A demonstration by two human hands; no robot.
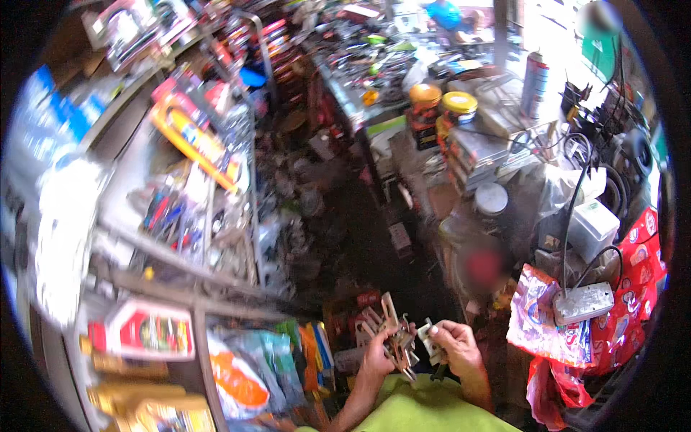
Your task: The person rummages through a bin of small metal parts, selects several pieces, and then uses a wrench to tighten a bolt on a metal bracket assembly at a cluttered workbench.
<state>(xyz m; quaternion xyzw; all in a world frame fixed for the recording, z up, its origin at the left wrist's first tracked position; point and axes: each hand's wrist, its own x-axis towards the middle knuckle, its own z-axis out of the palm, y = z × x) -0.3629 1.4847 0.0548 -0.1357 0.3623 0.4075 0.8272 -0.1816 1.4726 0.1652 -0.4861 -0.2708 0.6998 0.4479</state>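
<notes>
Low in the middle, my left hand is closed around a bunch of silvery metal hardware pieces; one long flat bar of it sticks up past the fingers. My right hand pinches a small pale metal plate between thumb and fingers, close beside the bunch but apart from it. Blur hides the exact kind of these parts. Both hands are just in front of a yellow-green shirt.
Crowded shelves at left carry blister packs and a red-and-white jug. On the right bench are yellow-lidded jars, a spray can and a white box. Red packets hang nearby, beside a grey power strip.
</notes>
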